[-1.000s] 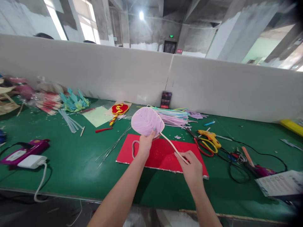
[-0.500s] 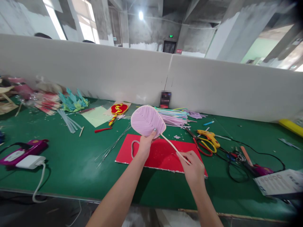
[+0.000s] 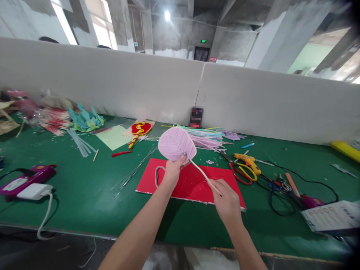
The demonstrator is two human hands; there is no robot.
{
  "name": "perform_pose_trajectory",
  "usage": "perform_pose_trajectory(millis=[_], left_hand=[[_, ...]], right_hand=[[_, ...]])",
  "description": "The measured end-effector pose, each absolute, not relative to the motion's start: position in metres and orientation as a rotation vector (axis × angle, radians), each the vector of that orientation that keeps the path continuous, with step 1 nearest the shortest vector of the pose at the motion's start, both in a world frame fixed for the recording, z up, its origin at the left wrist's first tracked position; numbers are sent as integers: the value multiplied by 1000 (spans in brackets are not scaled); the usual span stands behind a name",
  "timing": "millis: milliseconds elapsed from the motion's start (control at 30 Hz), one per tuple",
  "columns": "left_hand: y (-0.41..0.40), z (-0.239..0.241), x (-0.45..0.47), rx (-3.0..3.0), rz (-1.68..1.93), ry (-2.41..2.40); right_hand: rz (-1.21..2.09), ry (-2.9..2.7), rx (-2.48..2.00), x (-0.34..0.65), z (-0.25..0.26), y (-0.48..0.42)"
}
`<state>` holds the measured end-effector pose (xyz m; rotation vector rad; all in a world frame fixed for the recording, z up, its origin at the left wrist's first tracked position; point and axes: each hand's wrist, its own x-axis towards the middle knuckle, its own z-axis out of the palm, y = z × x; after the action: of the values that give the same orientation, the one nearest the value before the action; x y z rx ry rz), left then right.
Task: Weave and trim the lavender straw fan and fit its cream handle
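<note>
My left hand (image 3: 171,173) pinches the lower edge of a pink leaf-shaped piece (image 3: 176,144) made of ribbed strips and holds it upright above a red mat (image 3: 191,183). A long pale strip (image 3: 203,176) runs from the leaf's base down to my right hand (image 3: 227,200), whose fingers are closed on its far end. A loop of the same strip (image 3: 158,173) hangs below my left hand over the mat.
On the green table (image 3: 84,191) lie thin wires (image 3: 132,173), a pile of pink and coloured strips (image 3: 208,138), red-handled scissors (image 3: 239,173), a yellow glue gun (image 3: 249,161), black cables (image 3: 281,195), a red ornament (image 3: 140,129), a purple device (image 3: 26,179) and a white adapter (image 3: 35,191). A white partition (image 3: 253,101) backs the table.
Both hands have stayed almost in place. My right hand shifted slightly left along the strip and the leaf tilted a little.
</note>
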<state>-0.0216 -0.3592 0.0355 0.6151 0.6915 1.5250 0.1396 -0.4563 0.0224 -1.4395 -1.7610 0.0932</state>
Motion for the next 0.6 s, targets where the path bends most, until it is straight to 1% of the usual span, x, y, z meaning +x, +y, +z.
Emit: perform_pose_trajectory(millis=[133, 300, 367, 433, 467, 600], left_hand=[[-357, 31, -23, 668, 1523, 710], [-353, 24, -25, 773, 1499, 817], [-355, 26, -25, 787, 1493, 839], [-357, 31, -25, 790, 1491, 854], [-359, 33, -25, 791, 1493, 864], [-361, 37, -24, 779, 1494, 866]], right_hand=[[511, -1622, -1439, 142, 33, -453], [1296, -1252, -1482, 152, 43, -447], [1444, -1172, -1464, 155, 45, -446], [1426, -1178, -1503, 156, 46, -446], [1352, -1218, -1530, 156, 46, -446], [804, -1488, -1533, 154, 48, -451]])
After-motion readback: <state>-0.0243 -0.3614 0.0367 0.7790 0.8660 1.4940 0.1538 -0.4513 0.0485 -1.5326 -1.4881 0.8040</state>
